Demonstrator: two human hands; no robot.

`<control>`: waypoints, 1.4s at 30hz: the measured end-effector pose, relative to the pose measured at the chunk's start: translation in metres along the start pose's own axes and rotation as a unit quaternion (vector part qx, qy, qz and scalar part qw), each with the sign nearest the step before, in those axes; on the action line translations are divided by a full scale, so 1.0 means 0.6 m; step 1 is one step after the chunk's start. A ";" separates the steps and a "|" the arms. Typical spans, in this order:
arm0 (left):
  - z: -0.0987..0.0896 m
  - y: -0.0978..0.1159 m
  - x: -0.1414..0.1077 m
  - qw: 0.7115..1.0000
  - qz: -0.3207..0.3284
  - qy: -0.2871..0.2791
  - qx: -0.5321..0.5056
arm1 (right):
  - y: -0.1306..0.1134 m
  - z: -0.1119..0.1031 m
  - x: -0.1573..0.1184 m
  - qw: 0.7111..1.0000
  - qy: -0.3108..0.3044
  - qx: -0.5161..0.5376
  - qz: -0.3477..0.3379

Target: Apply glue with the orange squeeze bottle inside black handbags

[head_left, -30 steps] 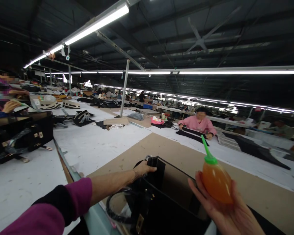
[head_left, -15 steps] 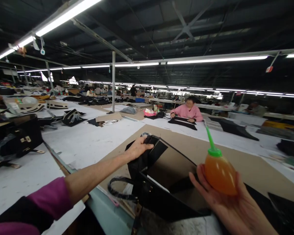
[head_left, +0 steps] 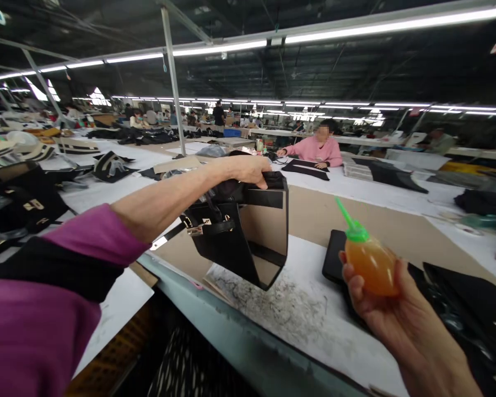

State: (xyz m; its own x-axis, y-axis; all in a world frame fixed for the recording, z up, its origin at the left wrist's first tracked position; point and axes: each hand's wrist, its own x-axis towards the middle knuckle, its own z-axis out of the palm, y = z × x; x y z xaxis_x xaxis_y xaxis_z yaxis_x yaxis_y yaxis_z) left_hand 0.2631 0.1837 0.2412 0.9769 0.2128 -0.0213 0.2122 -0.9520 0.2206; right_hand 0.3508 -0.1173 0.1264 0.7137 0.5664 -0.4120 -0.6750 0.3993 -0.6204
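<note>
My left hand (head_left: 252, 170) grips the top edge of a black handbag (head_left: 221, 237), fingers closed over it. The bag hangs upright above the table, its open side with a brown inner face turned to the right and gold-coloured metal fittings on its front. In my right hand (head_left: 391, 309) is a round squeeze bottle (head_left: 372, 264) of orange liquid with a green nozzle (head_left: 347, 215) pointing up and left. Beneath the bag lies a stained white sheet (head_left: 289, 309) on the table.
Black pieces (head_left: 471, 292) lie at the right, beside and behind my right hand. Another black bag (head_left: 28, 209) stands at the left. Across the table a person in pink (head_left: 314, 149) has hands on black strips (head_left: 306, 169). A pale table edge (head_left: 215, 331) runs along the front.
My left hand has raised the bag off the table and turned it more upright. The fingers of my right hand have curled round the bottle. The camera view has tilted down.
</note>
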 end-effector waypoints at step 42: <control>0.118 -0.020 0.030 0.987 0.062 -0.092 -0.116 | -0.015 0.011 0.039 0.660 -0.163 -0.551 -0.484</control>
State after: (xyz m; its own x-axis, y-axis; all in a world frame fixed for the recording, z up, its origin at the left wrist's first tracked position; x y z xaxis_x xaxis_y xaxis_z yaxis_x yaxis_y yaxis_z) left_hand 0.2800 0.1830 0.1690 0.9879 0.0341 -0.1515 0.0997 -0.8874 0.4501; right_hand 0.3727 -0.1027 0.1270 0.5113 0.6277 0.5870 0.7418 0.0225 -0.6702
